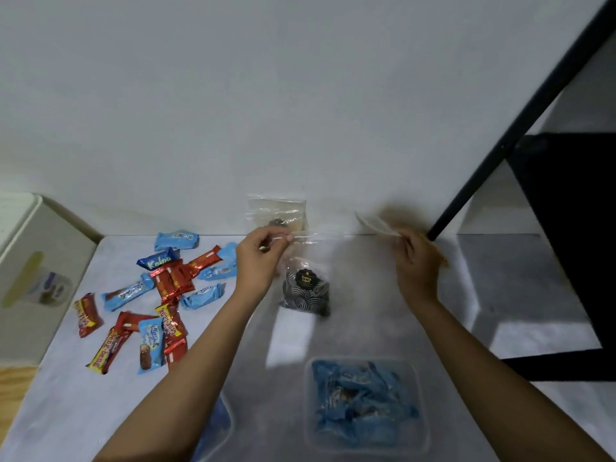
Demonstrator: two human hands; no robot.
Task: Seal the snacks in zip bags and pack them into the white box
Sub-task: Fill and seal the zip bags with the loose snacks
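A pale table (83, 405) stands against a plain white wall (233, 95), with a white box (43, 261) at its left edge.

Loose snack bars (160, 288) lie scattered on the left half of the table, pointing every which way. Roughly seven are blue; one dark blue wrapper reads "Kalpa" (159, 260). Roughly seven more are red or red and yellow, and one of those reads "Beng-beng" (106, 351), its long axis running diagonally from lower left to upper right.

The left hand (263, 261) pinches the top edge of a clear zip bag (305, 261) between thumb and fingertips. The bag hangs upright, long axis vertical, and holds a dark pack of swirl-patterned snacks with a black label reading "Kuping Gajah" (306, 279).

Behind it, against the wall, a second clear bag (278, 211) stands upright.

Nearest the camera, a zip bag filled with blue snacks (365, 403) lies flat on the table.

The right hand (415, 261) is blurred; its fingers close on something thin and pale, which cannot be made out.
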